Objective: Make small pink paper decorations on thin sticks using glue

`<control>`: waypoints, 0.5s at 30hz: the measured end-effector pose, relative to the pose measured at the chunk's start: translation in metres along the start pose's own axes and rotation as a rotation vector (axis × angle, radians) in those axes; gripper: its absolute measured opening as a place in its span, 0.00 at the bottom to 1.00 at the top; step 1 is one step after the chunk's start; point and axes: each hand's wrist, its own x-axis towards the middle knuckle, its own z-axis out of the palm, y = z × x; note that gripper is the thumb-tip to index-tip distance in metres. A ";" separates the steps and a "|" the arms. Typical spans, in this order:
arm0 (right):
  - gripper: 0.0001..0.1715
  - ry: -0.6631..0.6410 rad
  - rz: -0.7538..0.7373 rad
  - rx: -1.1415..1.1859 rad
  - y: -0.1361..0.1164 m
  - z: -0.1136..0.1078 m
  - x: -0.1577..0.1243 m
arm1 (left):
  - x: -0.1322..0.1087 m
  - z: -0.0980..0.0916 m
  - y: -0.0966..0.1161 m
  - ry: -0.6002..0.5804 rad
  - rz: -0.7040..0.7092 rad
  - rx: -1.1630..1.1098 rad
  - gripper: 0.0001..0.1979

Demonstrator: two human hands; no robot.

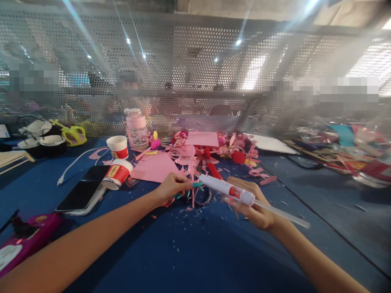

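The left forearm enters from 7 o'clock and the right forearm from 5 o'clock, both low over the blue surface (198, 252).

**Hands**
- The left hand (172, 187) sits just left of centre. Its grip is narrowed to a pinch on a thin pink paper strip (193, 197), which stands roughly upright from the surface.
- The right hand (253, 207) lies at 3 o'clock of the left. Its grip is closed around a white cylindrical glue applicator with a red label (227, 188).
- A clear glue stick (282, 216) projects from the applicator's rear toward 4 o'clock.
- The applicator tip points toward 10 o'clock and lies at the left fingertips. Whether it touches the strip or sits just beside it cannot be told.

**Step in hand (judged)**
Adhesive is being placed on the strip. The next move calls for a steady pinch, with the tip held to the strip and the fingertips clear of the tip.

**Surroundings**
- A flat pink paper sheet (154, 167) lies at 11 o'clock of the left hand.
- Curled pink paper scraps (214, 152) lie at 12 o'clock.
- A red-and-white paper cup (117, 174) lies on its side at 9 o'clock.
- A black smartphone (81, 191) lies just beside the cup, at 8 o'clock.
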 end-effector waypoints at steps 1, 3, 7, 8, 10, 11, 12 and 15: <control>0.10 -0.001 0.004 0.003 0.000 0.000 0.000 | 0.000 0.000 0.000 -0.001 0.000 0.002 0.17; 0.10 -0.004 0.007 0.002 0.000 0.001 0.000 | 0.000 0.000 -0.001 0.000 -0.001 0.004 0.17; 0.10 -0.017 -0.017 -0.014 0.002 0.001 -0.001 | 0.001 -0.001 -0.002 -0.007 0.009 0.020 0.16; 0.10 -0.019 -0.018 -0.017 0.002 0.001 -0.001 | 0.001 -0.001 -0.003 -0.011 0.012 0.023 0.16; 0.10 -0.022 -0.002 -0.021 0.002 0.001 0.000 | 0.001 -0.001 -0.003 -0.011 0.014 0.021 0.16; 0.10 -0.024 0.008 -0.020 0.002 0.000 0.000 | 0.001 -0.001 -0.003 -0.011 0.013 0.019 0.16; 0.10 -0.024 0.017 -0.018 0.001 0.000 0.000 | 0.001 -0.001 -0.003 -0.013 0.011 0.017 0.16; 0.11 -0.027 0.032 -0.014 -0.001 -0.001 0.000 | 0.001 -0.001 -0.003 -0.023 0.006 0.022 0.16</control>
